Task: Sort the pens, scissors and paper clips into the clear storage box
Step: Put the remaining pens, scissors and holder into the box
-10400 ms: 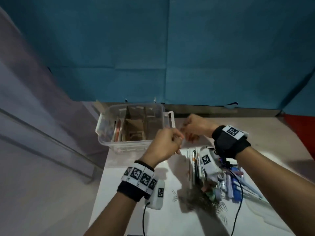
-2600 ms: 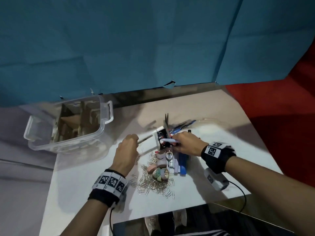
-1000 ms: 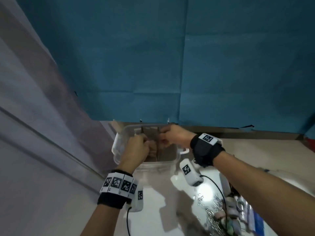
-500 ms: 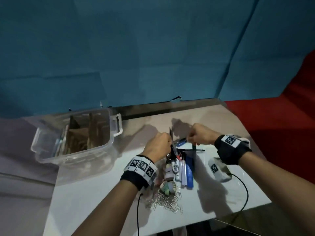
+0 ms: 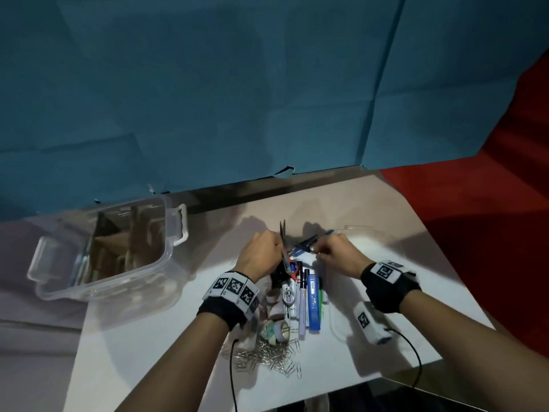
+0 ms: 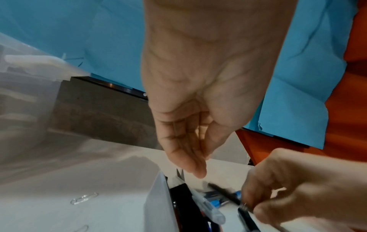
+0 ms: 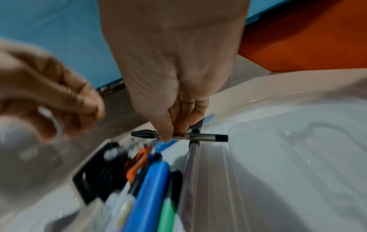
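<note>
one clear storage box (image 5: 104, 272) sits at the left of the white table (image 5: 148, 337), a thin see-through plastic tub with rounded corners, a loop handle at each end, and brown cardboard dividers standing inside. just right of it the left hand (image 5: 261, 257) hovers over the stationery pile; its fingers point down, nearly straight and close together, holding nothing in the left wrist view. one pair of scissors (image 5: 283, 248) with slim metal blades and a reddish-orange handle lies beside that hand, blades pointing away. below, a heap of silver wire paper clips (image 5: 267, 355), too many to count, spreads near the table's front edge, beside small tape rolls (image 5: 277, 330). several pens (image 5: 306, 298) and markers lie side by side. the right hand (image 5: 335, 257) pinches one slim clear-barrelled pen (image 7: 190, 135) with black cap, held crosswise over the others.
</note>
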Action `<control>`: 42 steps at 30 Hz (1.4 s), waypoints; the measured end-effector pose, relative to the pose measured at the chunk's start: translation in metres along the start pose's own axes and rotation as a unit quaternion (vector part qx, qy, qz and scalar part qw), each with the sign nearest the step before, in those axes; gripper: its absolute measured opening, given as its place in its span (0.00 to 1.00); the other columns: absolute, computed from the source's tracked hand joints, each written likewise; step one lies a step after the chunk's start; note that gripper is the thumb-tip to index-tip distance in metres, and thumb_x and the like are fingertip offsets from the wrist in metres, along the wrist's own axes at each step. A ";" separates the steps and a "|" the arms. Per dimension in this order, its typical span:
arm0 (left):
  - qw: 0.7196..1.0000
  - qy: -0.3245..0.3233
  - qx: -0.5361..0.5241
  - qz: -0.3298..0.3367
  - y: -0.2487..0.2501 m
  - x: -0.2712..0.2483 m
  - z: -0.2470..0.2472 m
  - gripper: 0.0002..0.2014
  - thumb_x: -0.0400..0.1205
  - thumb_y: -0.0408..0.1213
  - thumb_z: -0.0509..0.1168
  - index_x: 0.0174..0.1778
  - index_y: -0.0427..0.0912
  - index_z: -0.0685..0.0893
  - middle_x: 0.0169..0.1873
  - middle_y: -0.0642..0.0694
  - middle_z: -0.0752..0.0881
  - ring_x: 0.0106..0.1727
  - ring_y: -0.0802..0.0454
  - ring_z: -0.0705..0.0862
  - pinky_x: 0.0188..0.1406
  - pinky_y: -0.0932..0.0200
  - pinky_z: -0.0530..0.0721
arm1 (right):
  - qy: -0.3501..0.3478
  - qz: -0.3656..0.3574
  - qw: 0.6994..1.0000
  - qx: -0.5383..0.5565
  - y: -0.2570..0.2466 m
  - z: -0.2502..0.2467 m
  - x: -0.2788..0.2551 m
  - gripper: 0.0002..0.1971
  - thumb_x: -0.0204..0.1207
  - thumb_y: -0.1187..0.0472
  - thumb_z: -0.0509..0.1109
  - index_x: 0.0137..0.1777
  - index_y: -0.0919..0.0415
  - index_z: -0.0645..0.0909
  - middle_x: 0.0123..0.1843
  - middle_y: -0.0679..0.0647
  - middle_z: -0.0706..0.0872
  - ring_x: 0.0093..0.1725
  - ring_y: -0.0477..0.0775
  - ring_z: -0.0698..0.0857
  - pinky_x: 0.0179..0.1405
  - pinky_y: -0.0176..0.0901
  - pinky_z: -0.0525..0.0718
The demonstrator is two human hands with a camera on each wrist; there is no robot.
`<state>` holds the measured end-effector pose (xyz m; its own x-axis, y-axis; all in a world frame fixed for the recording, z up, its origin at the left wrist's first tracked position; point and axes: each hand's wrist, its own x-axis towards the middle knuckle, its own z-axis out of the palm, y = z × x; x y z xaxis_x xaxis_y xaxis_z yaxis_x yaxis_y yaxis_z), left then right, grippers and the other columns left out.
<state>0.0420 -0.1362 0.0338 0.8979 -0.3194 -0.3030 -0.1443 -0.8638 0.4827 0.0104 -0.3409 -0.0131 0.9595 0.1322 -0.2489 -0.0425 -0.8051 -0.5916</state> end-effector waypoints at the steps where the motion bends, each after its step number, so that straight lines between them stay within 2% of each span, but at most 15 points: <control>1: 1.000 -0.003 0.004 0.000 0.002 0.003 -0.001 0.14 0.84 0.28 0.58 0.35 0.42 0.82 0.37 0.45 0.87 0.41 0.45 0.87 0.39 0.50 0.86 | 0.017 0.026 0.997 0.065 0.003 -0.011 0.000 0.07 0.80 0.66 0.70 0.41 0.55 0.82 0.42 0.52 0.86 0.40 0.49 0.83 0.37 0.29 0.74; 4: 1.000 -0.008 0.000 0.012 0.014 0.018 0.002 0.13 0.83 0.26 0.58 0.38 0.38 0.85 0.39 0.43 0.87 0.46 0.44 0.85 0.43 0.51 0.84 | 0.088 0.127 0.953 0.263 0.012 -0.034 -0.001 0.07 0.82 0.67 0.66 0.43 0.58 0.77 0.36 0.55 0.84 0.35 0.54 0.82 0.36 0.46 0.81; 6: 0.999 -0.020 0.005 0.033 0.029 0.033 0.012 0.12 0.83 0.26 0.59 0.38 0.38 0.86 0.42 0.42 0.87 0.48 0.45 0.84 0.43 0.52 0.83 | 0.088 0.186 0.906 0.370 0.016 -0.041 -0.003 0.04 0.85 0.67 0.62 0.47 0.60 0.73 0.33 0.56 0.82 0.30 0.54 0.80 0.32 0.48 0.81; 8: 0.997 -0.038 0.030 0.052 0.044 0.050 0.026 0.11 0.83 0.25 0.59 0.39 0.40 0.83 0.46 0.41 0.84 0.50 0.43 0.84 0.45 0.53 0.81 | 0.088 0.211 0.887 0.400 0.019 -0.039 -0.002 0.04 0.84 0.67 0.61 0.49 0.60 0.71 0.30 0.55 0.79 0.26 0.52 0.76 0.27 0.44 0.78; 12: 0.985 -0.070 0.142 0.074 0.058 0.078 0.050 0.10 0.83 0.25 0.62 0.57 0.38 0.82 0.57 0.37 0.85 0.58 0.37 0.85 0.60 0.41 0.85 | 0.108 0.227 0.896 0.366 0.026 -0.034 -0.001 0.03 0.81 0.67 0.63 0.48 0.59 0.73 0.32 0.54 0.77 0.27 0.49 0.72 0.22 0.39 0.70; 17: 0.975 -0.111 0.189 0.041 0.056 0.091 0.066 0.14 0.85 0.26 0.62 0.66 0.34 0.80 0.61 0.36 0.85 0.62 0.37 0.85 0.65 0.41 0.85 | 0.091 0.233 0.888 0.386 0.035 -0.040 -0.005 0.03 0.82 0.66 0.66 0.46 0.62 0.78 0.30 0.53 0.76 0.24 0.47 0.71 0.22 0.37 0.69; 23: 0.986 -0.113 0.126 0.005 0.052 0.099 0.064 0.13 0.84 0.26 0.64 0.65 0.33 0.79 0.60 0.35 0.84 0.62 0.36 0.85 0.64 0.47 0.84 | 0.071 0.236 0.891 0.382 0.041 -0.040 -0.003 0.05 0.83 0.66 0.66 0.45 0.65 0.79 0.31 0.55 0.76 0.27 0.48 0.72 0.27 0.39 0.71; 27: 0.994 -0.083 -0.060 -0.032 0.056 0.104 0.038 0.11 0.84 0.37 0.71 0.58 0.36 0.85 0.50 0.42 0.88 0.50 0.46 0.88 0.49 0.56 0.88 | 0.091 0.207 0.872 0.434 0.027 -0.041 0.003 0.08 0.82 0.60 0.70 0.48 0.66 0.82 0.32 0.54 0.78 0.27 0.47 0.73 0.26 0.38 0.71; 29: 0.983 -0.111 -0.147 -0.003 0.054 0.100 0.018 0.10 0.82 0.40 0.73 0.54 0.37 0.90 0.47 0.45 0.91 0.50 0.47 0.90 0.54 0.52 0.88 | 0.100 0.179 0.862 0.463 0.013 -0.045 0.011 0.15 0.79 0.52 0.73 0.51 0.66 0.84 0.32 0.52 0.78 0.27 0.46 0.73 0.24 0.39 0.70; 31: 0.967 -0.142 -0.209 0.029 0.050 0.089 -0.003 0.08 0.82 0.38 0.74 0.52 0.38 0.92 0.48 0.44 0.94 0.54 0.45 0.91 0.62 0.46 0.87 | 0.097 0.148 0.853 0.490 -0.006 -0.048 0.020 0.12 0.80 0.53 0.72 0.49 0.63 0.85 0.31 0.50 0.78 0.26 0.44 0.72 0.22 0.36 0.69; 32: 0.961 -0.147 -0.231 0.038 0.048 0.083 -0.012 0.08 0.82 0.36 0.74 0.53 0.37 0.92 0.49 0.44 0.94 0.55 0.45 0.91 0.63 0.48 0.87 | 0.093 0.131 0.850 0.502 -0.015 -0.049 0.023 0.09 0.82 0.55 0.71 0.47 0.62 0.84 0.30 0.50 0.78 0.25 0.44 0.71 0.21 0.35 0.69; 35: 0.965 -0.109 -0.237 0.036 0.036 0.068 -0.035 0.07 0.82 0.34 0.74 0.51 0.34 0.93 0.48 0.39 0.94 0.47 0.49 0.90 0.57 0.53 0.84 | 0.078 0.100 0.850 0.512 -0.036 -0.049 0.028 0.10 0.84 0.57 0.69 0.42 0.61 0.81 0.31 0.52 0.77 0.25 0.45 0.71 0.19 0.35 0.69; 38: 0.973 -0.077 -0.218 0.009 0.012 0.048 -0.054 0.06 0.81 0.39 0.74 0.47 0.41 0.94 0.44 0.47 0.94 0.50 0.52 0.90 0.60 0.51 0.84 | 0.053 0.100 0.850 0.514 -0.048 -0.045 0.028 0.11 0.84 0.55 0.68 0.42 0.60 0.79 0.32 0.52 0.78 0.26 0.45 0.73 0.21 0.34 0.71; 40: 0.975 -0.054 -0.214 -0.016 -0.011 0.030 -0.065 0.07 0.82 0.42 0.73 0.46 0.42 0.93 0.44 0.45 0.93 0.51 0.49 0.89 0.58 0.49 0.83 | 0.010 0.114 0.848 0.518 -0.059 -0.041 0.028 0.11 0.85 0.55 0.66 0.44 0.60 0.79 0.32 0.51 0.82 0.27 0.47 0.77 0.22 0.35 0.75; 42: 0.968 -0.021 -0.248 -0.034 -0.037 0.009 -0.077 0.08 0.85 0.40 0.70 0.49 0.39 0.90 0.46 0.40 0.92 0.48 0.47 0.88 0.52 0.50 0.83 | -0.049 0.113 0.870 0.477 -0.075 -0.031 0.030 0.11 0.86 0.55 0.65 0.52 0.64 0.81 0.37 0.57 0.87 0.31 0.52 0.82 0.28 0.41 0.81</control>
<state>0.0878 -0.0765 0.0765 0.8792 -0.2932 -0.3756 0.1411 -0.5927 0.7929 0.0506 -0.2946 0.0474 0.8703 0.1190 -0.4779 -0.4837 0.0244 -0.8749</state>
